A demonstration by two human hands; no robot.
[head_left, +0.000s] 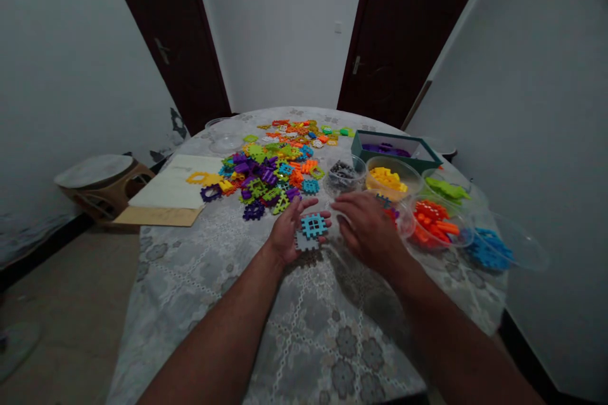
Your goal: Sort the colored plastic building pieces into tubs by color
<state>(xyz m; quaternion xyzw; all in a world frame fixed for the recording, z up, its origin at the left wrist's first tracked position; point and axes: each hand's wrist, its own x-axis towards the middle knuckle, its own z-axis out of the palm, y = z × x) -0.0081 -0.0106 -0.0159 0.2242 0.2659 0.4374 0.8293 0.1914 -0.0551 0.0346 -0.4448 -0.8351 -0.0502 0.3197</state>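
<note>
My left hand (pixel 288 231) is turned palm up over the near middle of the table. It holds a light-blue square lattice building piece (pixel 314 226) and a grey notched building piece (pixel 306 241) just below it. To the right, my right hand (pixel 368 228) hovers palm down, its fingers pointing left and a gap between thumb and fingers. Nothing shows in that gap. Beyond my left hand lies a mixed heap of purple, green, blue and orange building pieces (pixel 259 174).
Clear tubs hold grey pieces (pixel 342 172), yellow pieces (pixel 386 181), green pieces (pixel 446 188), red-orange pieces (pixel 432 221) and blue pieces (pixel 490 248). A dark green box (pixel 396 150) with purple pieces stands behind them. An open cardboard folder (pixel 166 193) lies left; smaller pieces (pixel 304 131) spread at the back.
</note>
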